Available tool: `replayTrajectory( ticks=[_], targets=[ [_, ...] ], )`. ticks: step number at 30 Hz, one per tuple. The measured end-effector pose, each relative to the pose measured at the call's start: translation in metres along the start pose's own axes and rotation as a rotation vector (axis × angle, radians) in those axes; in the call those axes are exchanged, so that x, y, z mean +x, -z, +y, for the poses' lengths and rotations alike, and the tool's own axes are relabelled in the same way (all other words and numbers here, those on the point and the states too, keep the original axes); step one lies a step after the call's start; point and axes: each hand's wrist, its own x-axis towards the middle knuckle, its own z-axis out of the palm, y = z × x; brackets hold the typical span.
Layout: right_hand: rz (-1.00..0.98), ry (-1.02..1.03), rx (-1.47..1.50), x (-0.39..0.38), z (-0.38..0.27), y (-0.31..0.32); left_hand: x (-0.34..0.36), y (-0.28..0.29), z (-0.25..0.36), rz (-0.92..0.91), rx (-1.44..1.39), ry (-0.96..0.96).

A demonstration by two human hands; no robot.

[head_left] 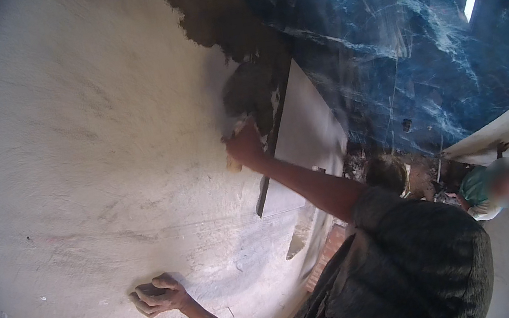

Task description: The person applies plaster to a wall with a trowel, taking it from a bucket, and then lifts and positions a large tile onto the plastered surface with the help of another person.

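Observation:
My right hand point(245, 145) is closed against the wall, at the lower end of a dark patch of wet mortar point(249, 89). A pale yellowish end point(234, 164), like part of a handle, shows below the fist. The rest of what it grips is hidden by the hand. Lower and to the left, my left hand point(159, 296) is curled in front of the pale wall point(82, 174). Between its thumb and fingers sits a grey lump of mortar point(148, 289). Grey smears cover those fingers.
A dark, straight-edged strip point(274, 135) runs beside the mortar patch. Blue plastic sheeting point(400, 60) spreads across the upper right. At right, a person in a green top point(475, 189) stands near rubble and a dark round container point(386, 174). Exposed brickwork point(328, 258) lies beyond my arm.

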Motion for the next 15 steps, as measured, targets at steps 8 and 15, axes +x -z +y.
replayTrajectory(
  ticks=[8, 15],
  targets=[
    [-0.256, -0.133, 0.221, -0.068, -0.009, 0.037, -0.01, 0.0, -0.003, -0.008, -0.026, 0.023],
    [-0.198, -0.726, 1.052, 0.039, 0.085, 0.064, 0.001, -0.007, 0.002, -0.006, -0.031, -0.007]
  ],
)
